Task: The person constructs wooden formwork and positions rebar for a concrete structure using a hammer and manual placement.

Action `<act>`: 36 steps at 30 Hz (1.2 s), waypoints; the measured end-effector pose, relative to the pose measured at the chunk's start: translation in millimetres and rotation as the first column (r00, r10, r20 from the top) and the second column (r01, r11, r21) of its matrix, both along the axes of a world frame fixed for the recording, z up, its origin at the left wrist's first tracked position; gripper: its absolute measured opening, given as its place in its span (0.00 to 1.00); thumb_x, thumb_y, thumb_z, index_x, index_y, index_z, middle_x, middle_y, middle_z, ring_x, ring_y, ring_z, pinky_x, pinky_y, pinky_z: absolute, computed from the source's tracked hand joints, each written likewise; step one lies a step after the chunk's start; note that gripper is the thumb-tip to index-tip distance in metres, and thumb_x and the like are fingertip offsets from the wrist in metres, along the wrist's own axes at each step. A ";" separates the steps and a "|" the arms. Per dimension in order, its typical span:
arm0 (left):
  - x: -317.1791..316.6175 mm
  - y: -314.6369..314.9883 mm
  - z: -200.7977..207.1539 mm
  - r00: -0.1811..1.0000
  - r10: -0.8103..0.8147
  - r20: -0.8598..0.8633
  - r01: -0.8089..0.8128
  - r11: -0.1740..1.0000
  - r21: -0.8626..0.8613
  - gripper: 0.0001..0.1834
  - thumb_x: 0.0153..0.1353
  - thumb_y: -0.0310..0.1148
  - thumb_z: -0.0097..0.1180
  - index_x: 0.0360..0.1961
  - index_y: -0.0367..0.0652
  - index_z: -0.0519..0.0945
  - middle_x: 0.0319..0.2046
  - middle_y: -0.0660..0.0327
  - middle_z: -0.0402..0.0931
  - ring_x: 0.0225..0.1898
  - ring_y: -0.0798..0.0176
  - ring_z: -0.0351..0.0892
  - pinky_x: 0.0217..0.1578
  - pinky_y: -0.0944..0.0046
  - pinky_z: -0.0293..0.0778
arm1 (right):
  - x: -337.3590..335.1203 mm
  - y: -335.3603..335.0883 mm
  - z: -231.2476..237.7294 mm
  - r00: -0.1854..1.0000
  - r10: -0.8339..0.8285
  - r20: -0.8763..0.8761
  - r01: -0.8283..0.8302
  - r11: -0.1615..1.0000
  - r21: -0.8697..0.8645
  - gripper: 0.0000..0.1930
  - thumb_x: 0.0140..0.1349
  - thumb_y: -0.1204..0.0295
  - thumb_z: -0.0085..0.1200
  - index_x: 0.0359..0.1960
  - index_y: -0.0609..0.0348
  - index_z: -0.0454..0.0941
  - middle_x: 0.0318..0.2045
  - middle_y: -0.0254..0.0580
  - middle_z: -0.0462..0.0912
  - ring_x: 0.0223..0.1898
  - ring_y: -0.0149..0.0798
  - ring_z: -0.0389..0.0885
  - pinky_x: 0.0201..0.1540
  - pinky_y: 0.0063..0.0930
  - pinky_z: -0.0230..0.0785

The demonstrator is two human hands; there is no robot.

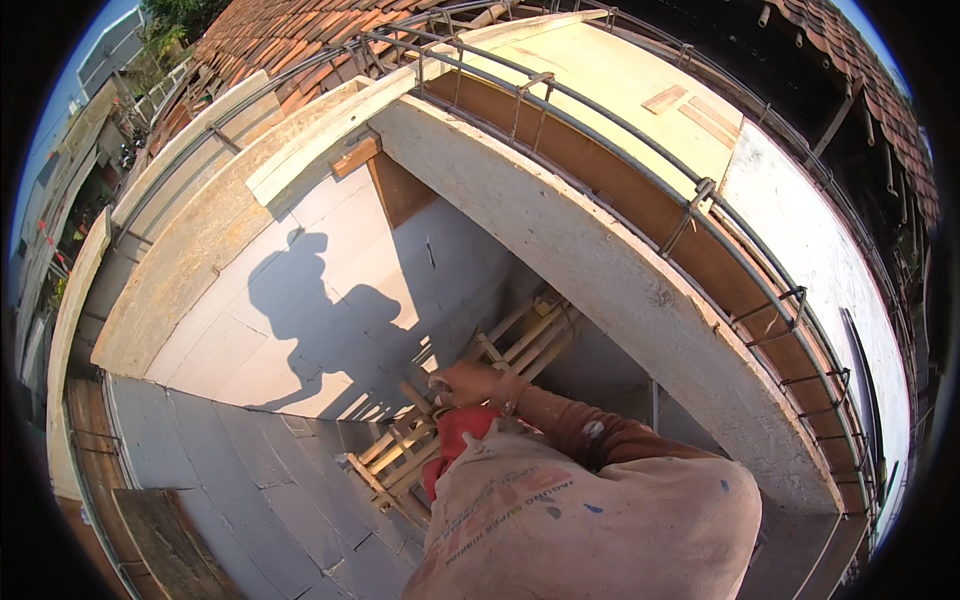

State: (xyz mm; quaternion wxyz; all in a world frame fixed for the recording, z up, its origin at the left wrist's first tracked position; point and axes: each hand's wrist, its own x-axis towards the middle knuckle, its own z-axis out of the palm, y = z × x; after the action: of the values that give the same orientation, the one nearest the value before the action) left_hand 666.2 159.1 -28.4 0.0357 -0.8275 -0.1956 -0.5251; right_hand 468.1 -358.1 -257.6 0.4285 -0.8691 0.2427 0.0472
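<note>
My right hand point(468, 383) is in front of my body, at the end of a brown-sleeved arm point(580, 425). Its fingers are curled closed. Something small and pale shows at the fingertips, too small to name. Below and around the hand are pale wooden slats point(400, 455) nailed together like a frame or ladder, down inside the walled space. My left hand does not show. The front of my stained tan shirt point(590, 520) and some red clothing point(465, 430) hide part of the slats.
A steel rebar cage point(690, 205) runs along the wall top, beside a long formwork board point(600, 260). Light block walls point(240, 480) enclose the space below, with a shadow on one. Yellow sheeting point(600, 85) lies beyond the cage; tiled roofs point(290, 45) stand behind. A loose plank point(170, 540) is at lower left.
</note>
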 end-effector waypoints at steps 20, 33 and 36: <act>11.8 32.6 4.3 0.967 0.177 -0.183 -0.197 0.975 -0.097 0.30 0.71 0.56 0.33 0.48 0.48 0.83 0.44 0.55 0.83 0.46 0.47 0.81 0.49 0.51 0.73 | -100.2 -64.2 10.4 0.973 -0.171 0.155 0.161 0.984 0.073 0.23 0.59 0.61 0.59 0.53 0.59 0.77 0.42 0.54 0.83 0.45 0.51 0.83 0.49 0.41 0.74; 5.7 56.8 6.3 0.964 0.203 -0.170 -0.215 0.975 -0.050 0.29 0.71 0.55 0.35 0.46 0.50 0.85 0.39 0.48 0.83 0.43 0.41 0.81 0.44 0.46 0.74 | -65.1 -17.8 6.1 0.993 0.114 0.016 -0.115 0.986 0.124 0.23 0.59 0.62 0.60 0.54 0.59 0.76 0.40 0.52 0.85 0.41 0.47 0.85 0.46 0.36 0.75; 8.9 64.1 2.5 0.965 0.226 -0.130 -0.231 0.973 -0.020 0.25 0.70 0.53 0.39 0.38 0.50 0.85 0.36 0.56 0.84 0.40 0.49 0.82 0.44 0.51 0.74 | -36.3 -8.3 10.3 0.981 0.191 0.040 -0.192 0.981 0.037 0.22 0.58 0.63 0.60 0.53 0.58 0.77 0.38 0.50 0.85 0.40 0.46 0.85 0.46 0.37 0.75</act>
State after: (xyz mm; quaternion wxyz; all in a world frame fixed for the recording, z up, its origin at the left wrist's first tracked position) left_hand 675.2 223.2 -25.9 0.0938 -0.8317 -0.2963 -0.4601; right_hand 431.8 -366.4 -247.3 0.4440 -0.8802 0.1491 0.0775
